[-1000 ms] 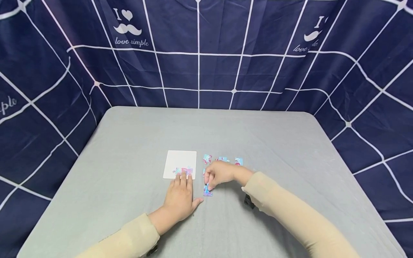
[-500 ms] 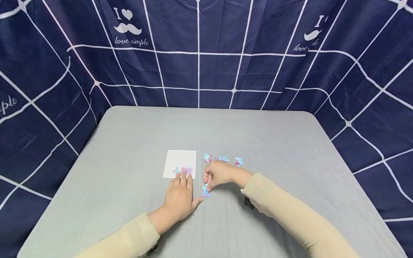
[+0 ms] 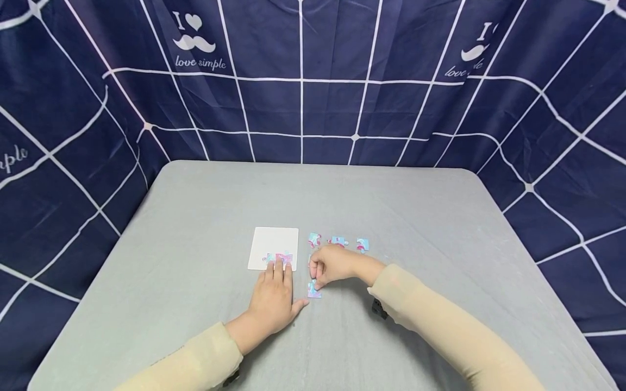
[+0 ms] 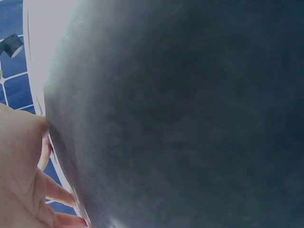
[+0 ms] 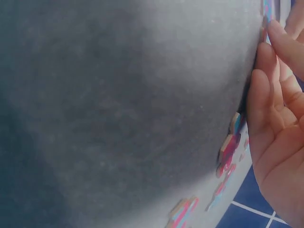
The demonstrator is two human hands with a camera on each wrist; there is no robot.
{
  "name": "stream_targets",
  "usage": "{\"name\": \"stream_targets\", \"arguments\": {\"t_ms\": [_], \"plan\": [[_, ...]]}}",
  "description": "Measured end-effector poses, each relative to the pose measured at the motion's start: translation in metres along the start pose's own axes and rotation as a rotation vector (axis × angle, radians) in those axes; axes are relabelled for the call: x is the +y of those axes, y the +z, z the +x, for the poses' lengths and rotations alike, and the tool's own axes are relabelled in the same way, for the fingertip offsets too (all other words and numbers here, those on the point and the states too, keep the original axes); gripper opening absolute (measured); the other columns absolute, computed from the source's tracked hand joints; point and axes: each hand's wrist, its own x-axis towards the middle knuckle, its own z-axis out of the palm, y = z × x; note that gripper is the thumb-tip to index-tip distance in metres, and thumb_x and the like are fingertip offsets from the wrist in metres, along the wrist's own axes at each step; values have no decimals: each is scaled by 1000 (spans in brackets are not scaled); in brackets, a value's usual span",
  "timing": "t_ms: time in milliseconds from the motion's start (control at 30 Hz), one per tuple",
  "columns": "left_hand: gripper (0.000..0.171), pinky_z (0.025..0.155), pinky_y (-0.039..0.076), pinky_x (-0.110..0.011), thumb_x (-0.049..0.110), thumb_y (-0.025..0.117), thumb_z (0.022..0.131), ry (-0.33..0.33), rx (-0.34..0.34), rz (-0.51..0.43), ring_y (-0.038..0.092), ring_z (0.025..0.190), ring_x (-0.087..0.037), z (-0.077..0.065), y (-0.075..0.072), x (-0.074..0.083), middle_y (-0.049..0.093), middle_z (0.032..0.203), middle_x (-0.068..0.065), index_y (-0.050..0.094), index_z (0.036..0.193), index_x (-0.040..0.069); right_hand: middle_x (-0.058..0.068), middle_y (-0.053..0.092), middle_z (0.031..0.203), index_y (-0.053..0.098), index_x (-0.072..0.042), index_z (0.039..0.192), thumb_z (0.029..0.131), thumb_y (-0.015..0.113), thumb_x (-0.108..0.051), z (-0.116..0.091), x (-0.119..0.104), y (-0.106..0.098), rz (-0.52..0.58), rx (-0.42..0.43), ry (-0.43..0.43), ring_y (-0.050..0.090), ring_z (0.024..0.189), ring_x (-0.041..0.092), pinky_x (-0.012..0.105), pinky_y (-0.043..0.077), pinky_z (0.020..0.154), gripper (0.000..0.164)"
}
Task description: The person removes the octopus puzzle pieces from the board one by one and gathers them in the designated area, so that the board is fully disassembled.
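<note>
My left hand lies flat with straight fingers, their tips on the lower edge of a white square board. These fingertips touch two joined pink and pale-blue jigsaw pieces and partly cover them. Between thumb and fingers my right hand pinches a blue and purple jigsaw piece, low at the table, just right of the left thumb. Only a sliver of the held jigsaw piece shows in the right wrist view. In the left wrist view the left hand appears at the edge, the board hidden.
Beyond the right hand are several loose pieces: one near the board, a middle piece and a right-hand piece. Another is mostly hidden behind the right hand. The grey table is bordered by a dark-blue grid curtain.
The pinched jigsaw piece shifts slightly and turns a little between my right fingers, staying near the same spot. My left hand and the board hold still.
</note>
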Motion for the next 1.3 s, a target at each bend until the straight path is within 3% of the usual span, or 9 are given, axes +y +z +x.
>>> {"name": "stream_targets", "arguments": {"t_ms": [400,733,1033,1300], "plan": [[86,99,35,-48,62,54,86,2,-32,17,42,124,-44,0,-2,1,44,135,-30,46,134,-10,-6,63,70,66,-7,82,78,78,-7,-1,2,-5,137,-41,0,59,62,6,23,49,59,12],[84,98,35,-51,60,56,86,-13,-41,3,42,124,-45,-1,-2,2,44,134,-31,48,133,-8,-2,67,78,67,-4,92,83,72,-5,17,1,-21,200,58,20,63,71,12,25,51,68,9],[84,98,35,-47,61,56,86,-8,-21,-9,42,122,-40,1,-3,3,45,133,-30,48,132,-10,-1,69,86,68,-3,102,86,70,-11,41,-9,-25,148,148,45,64,80,10,27,49,78,18],[86,92,39,-45,62,56,85,16,29,40,46,114,-39,1,-1,4,48,130,-23,49,130,-10,2,70,89,69,-3,102,86,70,-10,60,-15,-19,114,172,2,64,82,11,25,47,82,17]]}}
